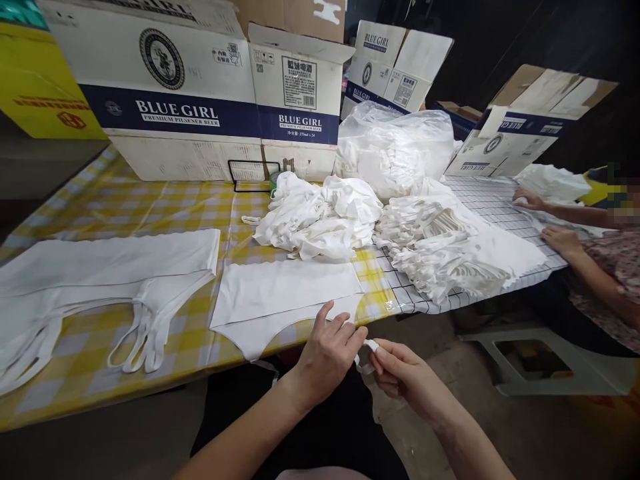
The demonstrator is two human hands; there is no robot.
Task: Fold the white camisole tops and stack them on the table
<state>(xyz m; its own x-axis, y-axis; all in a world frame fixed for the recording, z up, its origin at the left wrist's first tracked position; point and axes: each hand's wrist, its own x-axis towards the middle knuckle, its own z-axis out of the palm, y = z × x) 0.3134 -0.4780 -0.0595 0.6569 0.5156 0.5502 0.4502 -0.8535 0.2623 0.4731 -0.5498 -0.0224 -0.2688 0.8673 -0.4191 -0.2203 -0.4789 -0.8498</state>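
Note:
In front of me a white strapped garment (290,290) lies flat near the table's edge, its lower part pointing toward my lap. Just off the edge, my left hand (330,347) pinches a narrow white strap (370,345) with thumb and fingertips. Close on its right, my right hand (403,370) grips the same strap, which forms a small loop between the hands. Part of it is hidden by my fingers. To the left, more white garments (110,263) are laid flat with their straps hanging toward the edge.
A crumpled white heap (320,217) and a stack of folded white garments (440,247) lie beyond my hands. Behind them are a clear plastic bag (395,147), a beer carton (195,93) and a black wire stand (255,191). At right, a co-worker's hands (563,240) touch white fabric above a plastic stool (585,367).

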